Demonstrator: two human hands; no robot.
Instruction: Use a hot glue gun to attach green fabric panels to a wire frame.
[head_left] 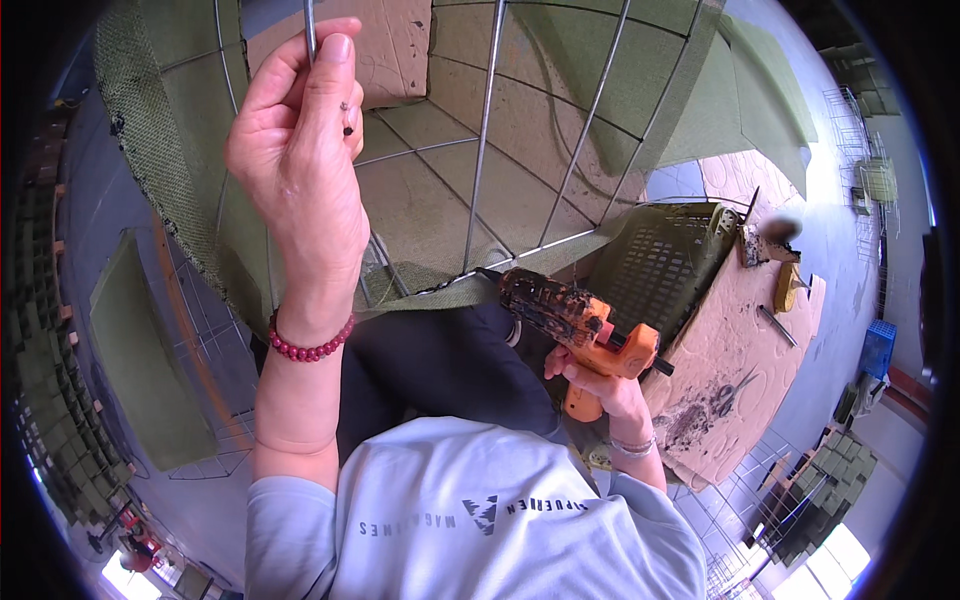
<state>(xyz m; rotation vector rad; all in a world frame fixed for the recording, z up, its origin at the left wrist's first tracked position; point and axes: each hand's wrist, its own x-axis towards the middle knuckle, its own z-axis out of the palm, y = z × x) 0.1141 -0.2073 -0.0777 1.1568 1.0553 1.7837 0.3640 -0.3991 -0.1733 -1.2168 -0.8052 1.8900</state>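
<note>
My left hand (300, 150) is raised at the upper left, its fingers closed around an upright metal rod (310, 18) of a wire frame (485, 120). Green mesh fabric (190, 210) lines the frame, its near edge folded by the lower wire. In my right hand (610, 390), at the lower right, is an orange glue gun (625, 350), its barrel crusted with black glue. The nozzle touches or nearly touches the fabric edge, where a line of black glue (440, 287) runs along the wire. A black speck sits on my left hand.
A green plastic basket (660, 265) stands to the right beside glue-stained cardboard (720, 350). On that cardboard lie scissors (735, 392), a pen-like tool (777, 325) and a yellow object (790, 287). A cut green sheet (145, 350) lies left; a blue crate (878, 348) stands far right.
</note>
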